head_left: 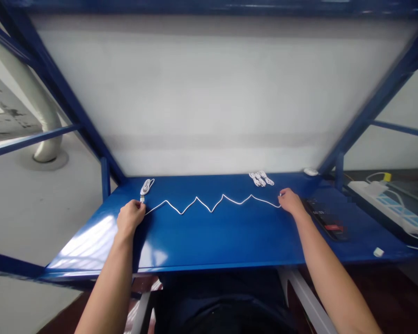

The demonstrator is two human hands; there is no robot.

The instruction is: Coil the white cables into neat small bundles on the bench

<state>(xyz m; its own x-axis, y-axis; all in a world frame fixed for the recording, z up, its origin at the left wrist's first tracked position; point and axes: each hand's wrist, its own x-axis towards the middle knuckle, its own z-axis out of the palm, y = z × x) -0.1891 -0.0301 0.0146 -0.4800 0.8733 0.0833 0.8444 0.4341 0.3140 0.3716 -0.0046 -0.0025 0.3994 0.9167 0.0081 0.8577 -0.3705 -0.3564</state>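
A thin white cable lies in a zigzag across the blue table, stretched between my two hands. My left hand is closed on the cable's left end. My right hand pinches the cable's right end. A coiled white cable rests just beyond my left hand. Several bundled white cables lie at the back of the table, left of my right hand.
A dark remote-like device lies right of my right hand. A small white object sits at the back right corner, another small white piece near the front right. A white power strip lies off to the right. Blue frame bars and a white back panel surround the table.
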